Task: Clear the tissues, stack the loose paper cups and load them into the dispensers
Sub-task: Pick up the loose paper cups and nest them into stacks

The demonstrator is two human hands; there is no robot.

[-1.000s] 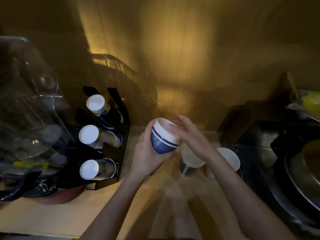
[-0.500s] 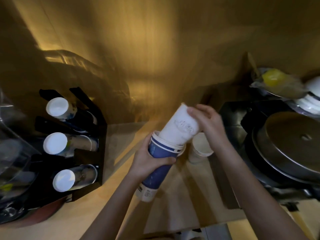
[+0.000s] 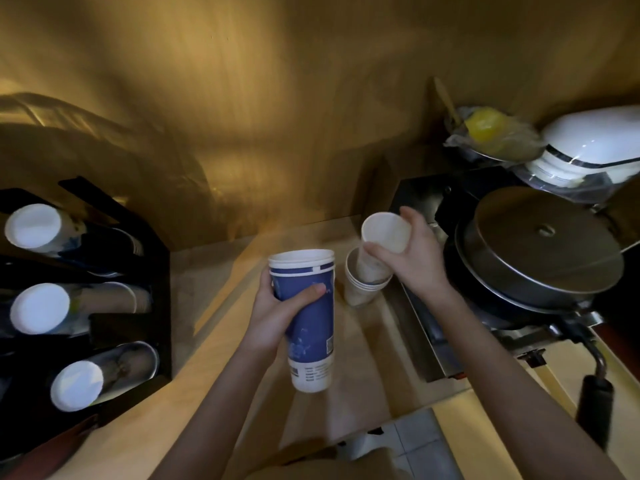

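My left hand [image 3: 280, 308] grips a tall stack of blue paper cups [image 3: 310, 327] upright over the wooden counter. To its right, my right hand [image 3: 410, 252] holds a white paper cup [image 3: 382, 237] bottom-up, its mouth tilted into a short stack of white cups [image 3: 360, 289] standing on the counter. The black cup dispenser [image 3: 114, 271] stands at the left with three tubes; white cup bottoms [image 3: 38, 308] show at each tube's end. No tissues are visible.
A metal appliance with a round steel lid [image 3: 536, 244] sits at the right, its black handle [image 3: 594, 407] sticking toward me. Behind it are stacked white bowls [image 3: 585, 154] and a wrapped dish with something yellow [image 3: 488, 133]. A wooden wall stands behind the counter [image 3: 221, 323].
My right hand pulled the white cup off the blue stack and carried it right to the white stack. The left hand turned the blue stack more upright.
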